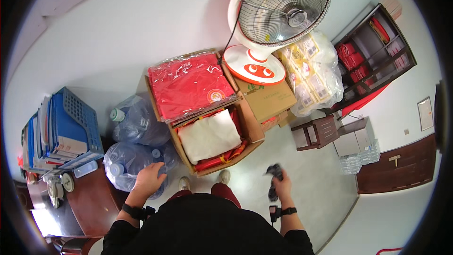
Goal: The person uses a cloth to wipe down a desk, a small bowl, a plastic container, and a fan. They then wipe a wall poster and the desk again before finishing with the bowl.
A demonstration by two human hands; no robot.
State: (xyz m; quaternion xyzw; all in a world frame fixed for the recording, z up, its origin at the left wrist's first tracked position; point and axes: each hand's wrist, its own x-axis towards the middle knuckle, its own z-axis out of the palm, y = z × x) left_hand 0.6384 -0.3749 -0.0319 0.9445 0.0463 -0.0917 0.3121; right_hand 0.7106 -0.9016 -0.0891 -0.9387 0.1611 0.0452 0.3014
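Observation:
My right hand (284, 185) grips a dark, crumpled item (275, 174), blurred and perhaps plastic or cloth, above the floor. On the other side my left hand (149, 180) holds nothing, its fingers apart, in front of the large water bottles (124, 164). Before me stands an open cardboard box (252, 120) with a folded white cloth (209, 136) lying over red and yellow material (216, 163). Behind it, a second box holds red fabric (187, 85) in clear plastic wrapping. Both wrists wear black bands with small devices.
A heater (254, 63) with a wire grille stands on a closed carton (270, 101). Bagged packs (311, 74) lie beside it. Blue file holders (79, 127) stand on the desk (88, 198) at left. To the right are a brown stool (315, 132) and a dark shelf (375, 53).

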